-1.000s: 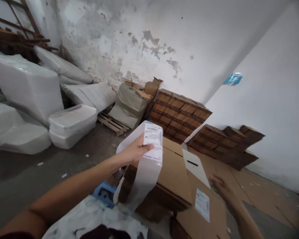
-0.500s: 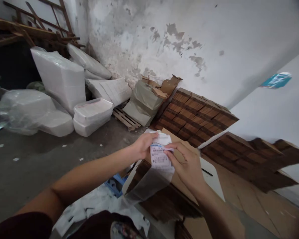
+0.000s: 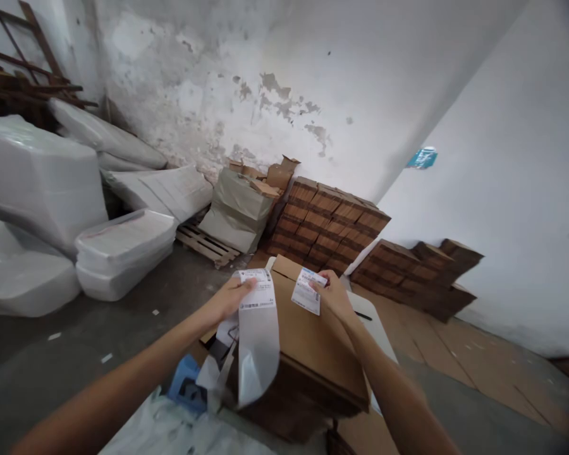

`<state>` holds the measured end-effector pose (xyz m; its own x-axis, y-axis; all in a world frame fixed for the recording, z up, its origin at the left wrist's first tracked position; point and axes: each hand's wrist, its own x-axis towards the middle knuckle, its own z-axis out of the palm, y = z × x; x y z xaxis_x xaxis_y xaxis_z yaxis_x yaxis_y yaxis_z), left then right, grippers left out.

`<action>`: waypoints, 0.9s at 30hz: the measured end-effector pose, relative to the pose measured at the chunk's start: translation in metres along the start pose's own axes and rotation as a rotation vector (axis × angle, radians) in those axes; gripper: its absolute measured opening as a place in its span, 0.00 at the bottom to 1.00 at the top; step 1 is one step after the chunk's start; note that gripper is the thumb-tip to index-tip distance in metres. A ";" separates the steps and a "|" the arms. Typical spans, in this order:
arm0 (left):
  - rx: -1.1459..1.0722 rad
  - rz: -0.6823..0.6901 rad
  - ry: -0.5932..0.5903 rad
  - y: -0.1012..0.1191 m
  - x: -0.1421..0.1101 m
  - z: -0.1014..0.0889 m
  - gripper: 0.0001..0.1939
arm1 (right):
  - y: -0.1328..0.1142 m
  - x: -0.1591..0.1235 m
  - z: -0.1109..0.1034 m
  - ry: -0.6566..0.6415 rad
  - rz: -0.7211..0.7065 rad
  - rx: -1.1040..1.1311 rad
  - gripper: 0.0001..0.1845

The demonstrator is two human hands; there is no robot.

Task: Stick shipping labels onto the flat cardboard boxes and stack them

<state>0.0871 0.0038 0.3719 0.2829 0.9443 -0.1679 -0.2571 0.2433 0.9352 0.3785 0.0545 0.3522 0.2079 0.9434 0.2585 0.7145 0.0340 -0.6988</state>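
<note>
My left hand [image 3: 234, 296] is closed on a strip of printed labels [image 3: 258, 297], whose white backing hangs in a loop down the near side of a stack of flat cardboard [image 3: 308, 332]. Between the thumb and fingers of my right hand [image 3: 332, 294] is a separate white shipping label [image 3: 307, 297] with a blue mark along its top. That label lies over the cardboard's upper face; I cannot tell whether it touches. Its right edge is partly hidden by my fingers.
A white tabletop [image 3: 370, 316] shows beyond the cardboard, with a dark slot. Below left are a blue crate [image 3: 188, 382] and a heap of discarded backing paper [image 3: 171, 423]. Bundled cardboard [image 3: 329, 218] stands against the wall. White wrapped packs [image 3: 126, 253] and a wooden pallet [image 3: 208, 245] are at left.
One label has come off the strip and moved right in my right hand. My left hand has kept the strip and moved left. The view has turned right.
</note>
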 end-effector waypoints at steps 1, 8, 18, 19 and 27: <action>0.059 0.013 -0.019 -0.001 0.001 0.000 0.15 | 0.001 -0.001 0.000 0.018 -0.005 0.012 0.17; 0.337 0.097 -0.097 -0.007 0.010 -0.003 0.16 | 0.010 0.004 0.000 0.222 0.015 0.288 0.20; 0.361 0.102 -0.128 -0.006 0.010 -0.004 0.18 | -0.028 -0.022 -0.034 0.013 0.073 0.523 0.20; 0.365 0.099 -0.128 -0.005 0.010 -0.004 0.18 | -0.034 -0.033 -0.028 -0.066 0.089 0.506 0.18; 0.400 0.082 -0.146 0.004 0.003 0.003 0.20 | -0.059 -0.075 -0.018 -0.182 -0.008 -0.141 0.08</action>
<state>0.0899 0.0069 0.3759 0.4119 0.9086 -0.0692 0.0865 0.0366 0.9956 0.3324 -0.0245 0.3864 0.0874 0.9876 0.1305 0.8046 0.0073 -0.5938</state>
